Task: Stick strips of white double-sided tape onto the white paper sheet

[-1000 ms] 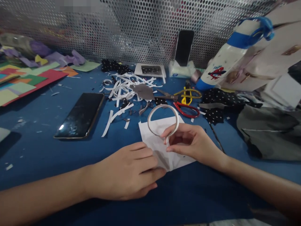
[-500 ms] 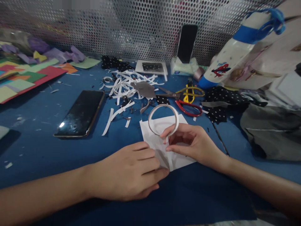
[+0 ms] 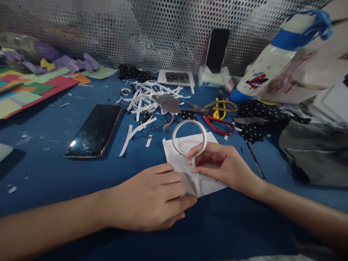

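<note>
My right hand [image 3: 225,166] holds a narrow roll of tape [image 3: 204,132] upright between its fingers, with its index finger passing through the ring. Below the roll, a strip of tape [image 3: 196,181] runs down onto a white sheet of paper [image 3: 210,186] on the blue table. My left hand [image 3: 152,197] is curled closed on the paper's near left edge, its fingertips close to the lower end of the strip. The left thumb is partly hidden under the fingers. Part of the paper is covered by both hands.
Past the paper lie scissors [image 3: 221,125] and a heap of white paper strips [image 3: 144,98]. A phone [image 3: 94,132] rests at left, near coloured paper [image 3: 51,90]. A bottle [image 3: 265,61] and dark grey cloth [image 3: 312,152] are at right. Another phone [image 3: 217,50] stands at the back.
Hardly anything differs. The whole view has shifted a few pixels, while both hands, the tape roll and the paper keep the same positions relative to each other.
</note>
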